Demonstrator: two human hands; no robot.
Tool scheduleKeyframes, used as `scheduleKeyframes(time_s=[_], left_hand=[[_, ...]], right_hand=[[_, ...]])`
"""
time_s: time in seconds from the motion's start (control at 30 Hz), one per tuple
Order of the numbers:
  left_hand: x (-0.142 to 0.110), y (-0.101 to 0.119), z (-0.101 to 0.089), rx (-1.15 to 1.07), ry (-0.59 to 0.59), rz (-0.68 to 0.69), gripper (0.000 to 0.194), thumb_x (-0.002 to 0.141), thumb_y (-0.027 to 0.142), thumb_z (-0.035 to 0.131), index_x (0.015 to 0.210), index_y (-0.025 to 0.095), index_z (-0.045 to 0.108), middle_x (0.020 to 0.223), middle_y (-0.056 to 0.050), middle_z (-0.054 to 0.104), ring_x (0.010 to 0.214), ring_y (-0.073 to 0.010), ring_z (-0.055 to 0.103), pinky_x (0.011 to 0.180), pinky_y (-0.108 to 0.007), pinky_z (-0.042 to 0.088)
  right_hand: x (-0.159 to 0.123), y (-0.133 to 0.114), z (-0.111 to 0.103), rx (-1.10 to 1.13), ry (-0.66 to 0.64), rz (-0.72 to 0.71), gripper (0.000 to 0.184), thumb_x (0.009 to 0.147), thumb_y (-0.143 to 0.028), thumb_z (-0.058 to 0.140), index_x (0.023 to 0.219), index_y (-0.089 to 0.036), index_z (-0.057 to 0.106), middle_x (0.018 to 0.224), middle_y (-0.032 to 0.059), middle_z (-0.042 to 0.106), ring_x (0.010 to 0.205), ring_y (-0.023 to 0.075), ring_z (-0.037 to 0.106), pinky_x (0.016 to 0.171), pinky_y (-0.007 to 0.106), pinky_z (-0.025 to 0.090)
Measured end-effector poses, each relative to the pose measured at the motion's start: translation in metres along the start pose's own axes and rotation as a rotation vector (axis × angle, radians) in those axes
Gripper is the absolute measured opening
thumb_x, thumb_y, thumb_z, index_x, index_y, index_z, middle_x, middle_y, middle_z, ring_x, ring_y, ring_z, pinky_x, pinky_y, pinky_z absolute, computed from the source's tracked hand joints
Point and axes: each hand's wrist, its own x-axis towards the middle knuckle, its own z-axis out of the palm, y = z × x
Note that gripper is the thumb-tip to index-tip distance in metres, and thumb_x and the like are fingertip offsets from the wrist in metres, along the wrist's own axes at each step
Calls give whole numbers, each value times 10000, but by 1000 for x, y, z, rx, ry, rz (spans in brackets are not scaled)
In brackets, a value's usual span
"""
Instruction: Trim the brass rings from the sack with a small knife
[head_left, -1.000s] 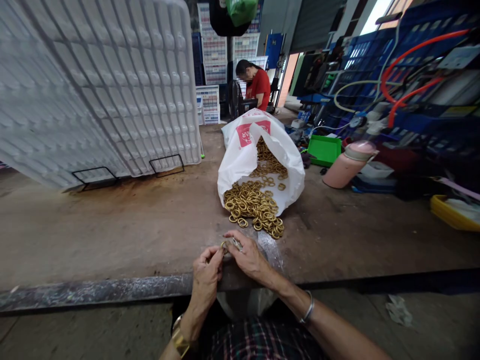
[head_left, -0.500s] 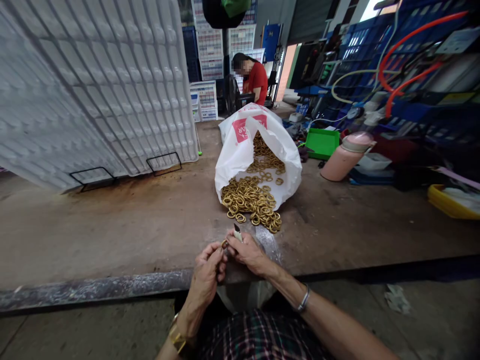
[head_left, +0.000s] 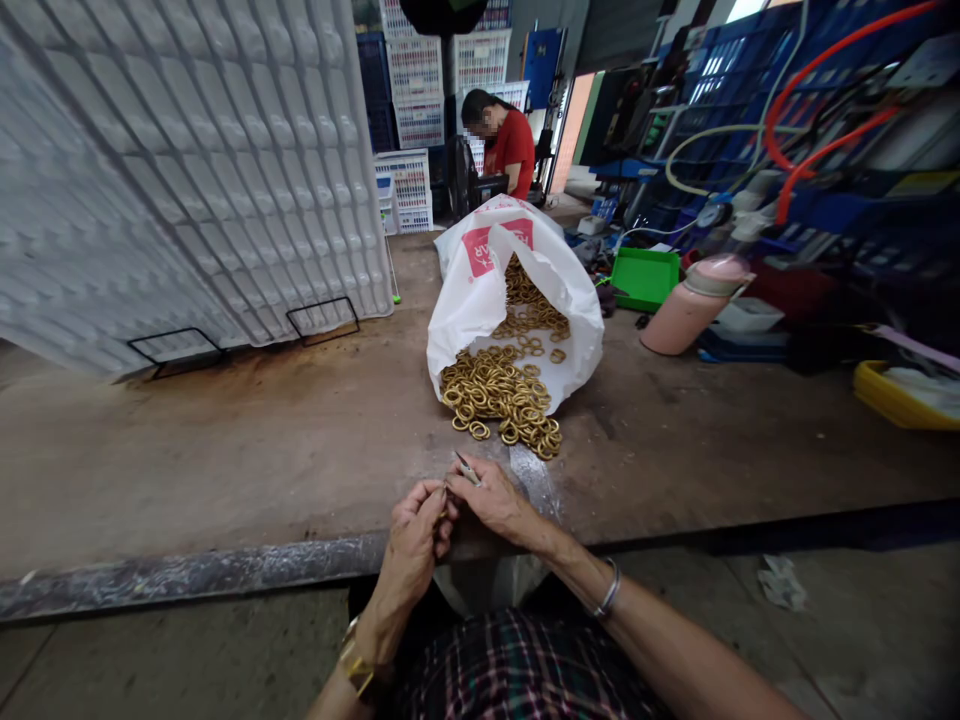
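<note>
My left hand [head_left: 417, 530] is closed in a pinch around a brass ring [head_left: 443, 514], of which only a sliver shows between the fingers. Touching those fingertips, my right hand [head_left: 496, 500] is closed on a small knife [head_left: 468, 470] with a pale handle, its dark pointed blade sticking up and to the left. Just beyond both hands, many loose brass rings [head_left: 499, 390] spill in a heap from the mouth of a white plastic bag [head_left: 469, 300] lying on its side. The bag bears red print.
The brown worktable [head_left: 247, 460] has a worn front edge. White ribbed trays [head_left: 247, 170] stand on the left in wire holders. To the right are a pink bottle [head_left: 686, 310], a green tray [head_left: 645, 278] and a yellow tray [head_left: 900, 400]. A person in red [head_left: 514, 150] sits behind the bag.
The knife has tipped over to the left, its blade now lying lower. The ring, seen between my fingertips before, is now mostly hidden in my left fingers.
</note>
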Motion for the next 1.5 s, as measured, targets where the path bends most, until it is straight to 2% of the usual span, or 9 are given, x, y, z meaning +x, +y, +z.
scheduleKeyframes(time_s=[0.17, 0.3, 0.37, 0.47, 0.93, 1.1, 1.2, 1.37, 1.5], left_hand=[[2, -4, -3, 16, 10, 31, 348, 676, 473, 643, 764, 164, 510, 607, 45, 504, 415, -30, 358, 366, -147, 205], [3, -5, -4, 43, 40, 54, 346, 681, 476, 640, 749, 163, 509, 604, 44, 503, 420, -32, 353, 370, -147, 217], [3, -4, -4, 49, 53, 58, 355, 679, 486, 638, 753, 163, 511, 600, 42, 506, 420, -34, 356, 372, -149, 222], [3, -5, -4, 68, 54, 71, 362, 688, 499, 624, 770, 165, 513, 589, 45, 505, 416, -37, 359, 374, -151, 231], [6, -12, -7, 150, 80, 81, 339, 711, 499, 598, 729, 173, 505, 539, 56, 480, 397, -41, 328, 377, -157, 225], [0, -10, -10, 157, -11, 96, 309, 755, 475, 568, 705, 176, 505, 517, 60, 440, 406, -43, 320, 391, -167, 224], [-12, -8, -8, 196, -165, 66, 289, 781, 450, 548, 709, 173, 516, 528, 54, 438, 422, -44, 334, 405, -166, 249], [-34, -11, -15, 225, -406, -195, 291, 773, 458, 547, 748, 170, 507, 645, 12, 544, 440, -51, 369, 380, -167, 243], [-43, -30, -40, 289, -411, -338, 295, 744, 439, 585, 731, 150, 532, 526, 48, 472, 411, -43, 315, 384, -171, 211]], right_hand=[[2, 3, -1, -77, 17, -14, 226, 823, -237, 366, 664, -174, 513, 593, -31, 549, 568, 93, 479, 550, 197, 335], [-1, 6, -4, -473, 47, -61, 183, 814, -199, 382, 765, -178, 557, 652, 3, 590, 592, 112, 503, 553, 217, 298], [-4, 7, -5, -675, -13, -90, 162, 786, -182, 416, 834, -185, 571, 684, 14, 612, 615, 124, 523, 559, 230, 279], [-9, 7, -3, -835, -98, -109, 198, 762, -171, 433, 901, -194, 572, 734, 27, 638, 646, 138, 552, 565, 244, 267], [-8, 2, -3, -940, -140, -74, 251, 754, -163, 413, 961, -187, 554, 796, 58, 673, 688, 170, 600, 560, 255, 274], [-1, 3, -6, -993, -159, -46, 261, 755, -170, 412, 975, -162, 553, 787, 86, 673, 710, 190, 615, 554, 256, 287], [5, 4, -12, -1043, -118, -8, 241, 759, -162, 415, 952, -149, 560, 785, 94, 669, 720, 197, 618, 553, 257, 291], [6, 6, -31, -1093, 56, 67, 253, 779, -138, 405, 989, -159, 545, 816, 77, 665, 718, 180, 607, 581, 255, 308], [-2, 13, -52, -1113, 223, 90, 247, 807, -178, 410, 1021, -187, 533, 896, 66, 664, 771, 182, 602, 610, 251, 319]])
